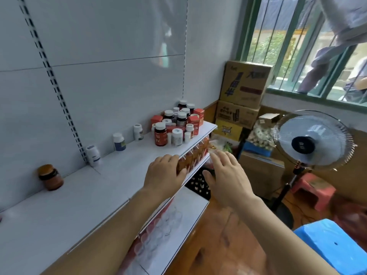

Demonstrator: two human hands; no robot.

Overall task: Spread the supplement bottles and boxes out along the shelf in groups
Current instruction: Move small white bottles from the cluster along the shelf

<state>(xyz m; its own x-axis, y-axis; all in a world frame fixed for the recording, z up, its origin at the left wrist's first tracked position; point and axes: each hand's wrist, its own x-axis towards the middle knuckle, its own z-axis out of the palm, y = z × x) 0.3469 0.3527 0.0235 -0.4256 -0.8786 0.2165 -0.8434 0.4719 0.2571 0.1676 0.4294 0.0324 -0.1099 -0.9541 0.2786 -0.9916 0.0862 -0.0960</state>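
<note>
**Both hands empty at shelf edge**

Left hand (164, 175) lies palm down at the front edge of the shelf (59, 211), fingers relaxed, gripping nothing. Right hand (226, 175) hovers beyond the edge, fingers straight, empty. Clustered bottles and boxes (176, 124) stand at the far end. 3 white bottles (119, 141) and 1 brown jar (51, 177) are spaced along the back wall. Label print is too small to read.

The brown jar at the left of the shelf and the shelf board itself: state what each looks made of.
Brown jar: probably amber glass or glossy plastic, translucent brown with highlights; the frame leaves it open. White shelf board: likely painted metal or laminate, smooth and matt.
</note>
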